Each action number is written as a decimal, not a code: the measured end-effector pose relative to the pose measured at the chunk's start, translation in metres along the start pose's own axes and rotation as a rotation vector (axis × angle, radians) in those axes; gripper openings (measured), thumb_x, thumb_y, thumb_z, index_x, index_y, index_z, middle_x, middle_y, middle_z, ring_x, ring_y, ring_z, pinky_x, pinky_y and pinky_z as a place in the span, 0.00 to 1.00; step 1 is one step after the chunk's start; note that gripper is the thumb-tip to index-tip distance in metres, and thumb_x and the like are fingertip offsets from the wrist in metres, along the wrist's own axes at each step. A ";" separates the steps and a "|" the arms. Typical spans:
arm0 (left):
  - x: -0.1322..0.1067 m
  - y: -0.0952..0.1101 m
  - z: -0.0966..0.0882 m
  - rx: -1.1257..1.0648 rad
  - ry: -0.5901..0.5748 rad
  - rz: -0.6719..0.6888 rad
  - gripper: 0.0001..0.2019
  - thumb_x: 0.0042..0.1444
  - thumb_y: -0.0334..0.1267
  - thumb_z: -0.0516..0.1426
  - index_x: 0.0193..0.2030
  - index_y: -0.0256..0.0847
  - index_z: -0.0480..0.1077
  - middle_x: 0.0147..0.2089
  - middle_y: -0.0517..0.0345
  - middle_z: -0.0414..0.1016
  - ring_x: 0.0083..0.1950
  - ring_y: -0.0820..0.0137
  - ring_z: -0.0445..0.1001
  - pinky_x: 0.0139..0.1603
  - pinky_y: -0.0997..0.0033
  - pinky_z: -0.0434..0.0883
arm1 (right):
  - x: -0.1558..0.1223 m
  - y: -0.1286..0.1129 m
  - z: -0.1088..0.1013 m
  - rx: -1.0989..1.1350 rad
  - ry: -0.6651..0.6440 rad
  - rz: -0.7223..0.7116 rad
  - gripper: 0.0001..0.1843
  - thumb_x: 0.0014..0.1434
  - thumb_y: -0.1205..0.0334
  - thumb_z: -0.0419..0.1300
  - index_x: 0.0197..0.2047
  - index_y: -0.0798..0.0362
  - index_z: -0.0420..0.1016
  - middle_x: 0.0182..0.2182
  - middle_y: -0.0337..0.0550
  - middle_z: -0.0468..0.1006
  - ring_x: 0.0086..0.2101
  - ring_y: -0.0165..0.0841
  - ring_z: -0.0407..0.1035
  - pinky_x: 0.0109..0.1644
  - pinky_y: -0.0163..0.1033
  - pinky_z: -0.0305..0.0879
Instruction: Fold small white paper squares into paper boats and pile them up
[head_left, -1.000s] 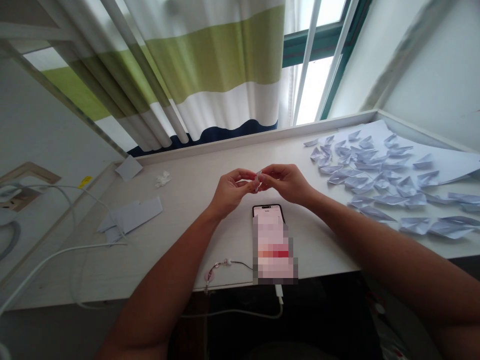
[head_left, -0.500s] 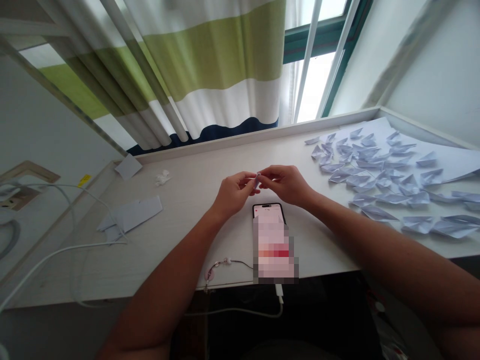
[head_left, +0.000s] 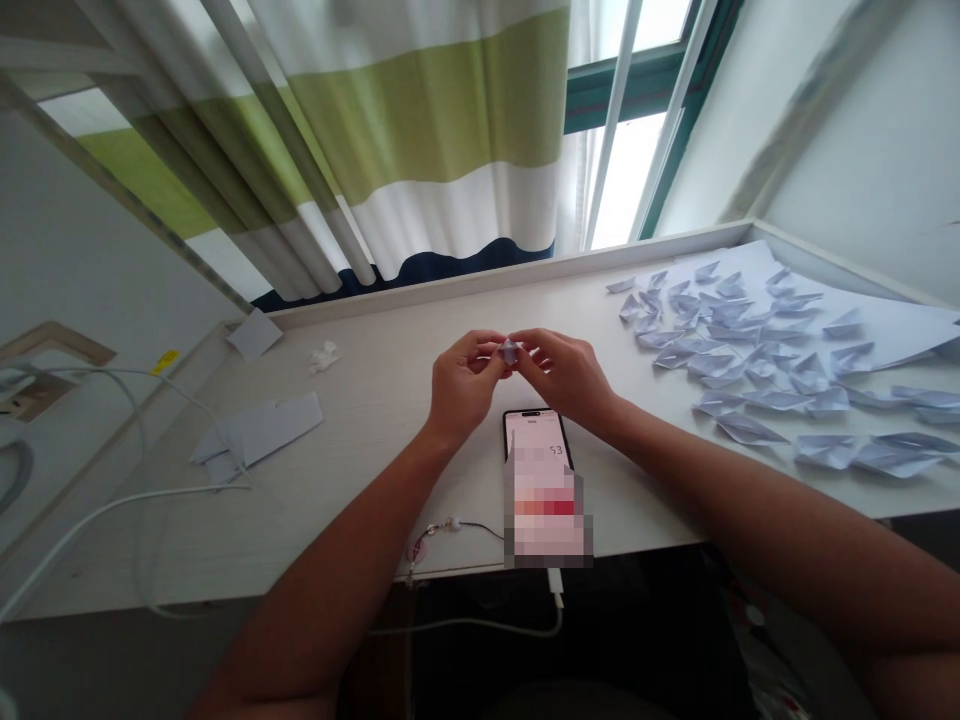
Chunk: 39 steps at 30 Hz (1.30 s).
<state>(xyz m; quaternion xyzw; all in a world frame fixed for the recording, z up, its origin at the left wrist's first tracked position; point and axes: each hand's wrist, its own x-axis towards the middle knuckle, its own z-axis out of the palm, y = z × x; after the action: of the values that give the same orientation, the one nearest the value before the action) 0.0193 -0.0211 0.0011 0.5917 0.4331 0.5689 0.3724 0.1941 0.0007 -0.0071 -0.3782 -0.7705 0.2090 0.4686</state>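
While both hands (head_left: 463, 385) pinch it | small folded paper (head_left: 509, 352) sits between them | just beyond the phone (head_left: 532, 440)

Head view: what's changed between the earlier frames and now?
The small folded paper turned: a narrow strip before, it now shows a wider face with a pointed top. The left hand and right hand shifted slightly, both still gripping it; nothing let go. Phone, folded pieces and flat sheets stayed put.
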 end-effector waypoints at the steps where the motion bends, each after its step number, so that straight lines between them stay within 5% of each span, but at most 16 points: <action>1: 0.000 0.002 0.001 -0.056 -0.005 -0.018 0.10 0.62 0.43 0.70 0.44 0.42 0.81 0.41 0.54 0.87 0.42 0.64 0.87 0.49 0.58 0.87 | 0.000 -0.002 -0.001 0.032 0.013 -0.010 0.13 0.74 0.53 0.61 0.48 0.48 0.85 0.43 0.48 0.87 0.36 0.39 0.80 0.43 0.50 0.81; 6: 0.001 0.004 -0.002 -0.221 -0.014 -0.104 0.10 0.61 0.42 0.70 0.44 0.39 0.82 0.45 0.52 0.87 0.47 0.63 0.87 0.59 0.50 0.86 | 0.000 -0.007 -0.008 0.155 0.036 -0.040 0.12 0.72 0.50 0.63 0.44 0.45 0.86 0.42 0.46 0.86 0.41 0.40 0.81 0.48 0.51 0.84; 15: 0.004 0.000 -0.007 -0.194 -0.065 -0.064 0.28 0.51 0.48 0.78 0.56 0.41 0.79 0.42 0.54 0.88 0.43 0.62 0.88 0.53 0.54 0.86 | 0.005 0.004 -0.003 0.432 0.024 0.154 0.30 0.57 0.31 0.76 0.46 0.49 0.84 0.37 0.45 0.86 0.40 0.41 0.82 0.48 0.51 0.84; 24: 0.006 -0.002 -0.009 -0.059 -0.096 -0.063 0.18 0.58 0.53 0.73 0.41 0.39 0.81 0.42 0.53 0.86 0.43 0.63 0.87 0.45 0.59 0.87 | 0.007 0.008 -0.010 0.401 -0.076 0.110 0.22 0.62 0.35 0.74 0.40 0.47 0.89 0.39 0.46 0.89 0.41 0.42 0.82 0.49 0.52 0.82; 29: 0.006 -0.002 -0.008 0.006 -0.070 -0.033 0.19 0.63 0.55 0.70 0.41 0.39 0.77 0.41 0.53 0.84 0.43 0.63 0.85 0.41 0.63 0.86 | 0.007 0.008 -0.005 0.459 -0.035 0.170 0.22 0.61 0.36 0.74 0.38 0.48 0.88 0.37 0.45 0.87 0.40 0.40 0.81 0.48 0.51 0.82; 35: 0.006 -0.007 -0.005 -0.053 -0.050 0.002 0.17 0.68 0.53 0.66 0.44 0.42 0.72 0.57 0.47 0.82 0.55 0.61 0.84 0.52 0.59 0.85 | 0.010 0.013 -0.001 0.634 0.072 0.308 0.19 0.60 0.41 0.76 0.42 0.47 0.86 0.42 0.43 0.87 0.44 0.38 0.81 0.50 0.48 0.83; 39: 0.006 -0.015 -0.003 0.049 -0.118 0.042 0.12 0.73 0.48 0.60 0.45 0.43 0.67 0.55 0.51 0.80 0.50 0.65 0.85 0.44 0.65 0.84 | 0.010 0.014 -0.001 0.737 0.078 0.372 0.20 0.58 0.41 0.78 0.42 0.47 0.84 0.40 0.42 0.85 0.43 0.37 0.81 0.44 0.44 0.84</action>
<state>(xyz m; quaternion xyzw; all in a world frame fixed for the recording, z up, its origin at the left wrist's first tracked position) 0.0153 -0.0106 -0.0111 0.6421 0.4117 0.5300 0.3706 0.1974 0.0176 -0.0106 -0.3255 -0.5442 0.5375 0.5559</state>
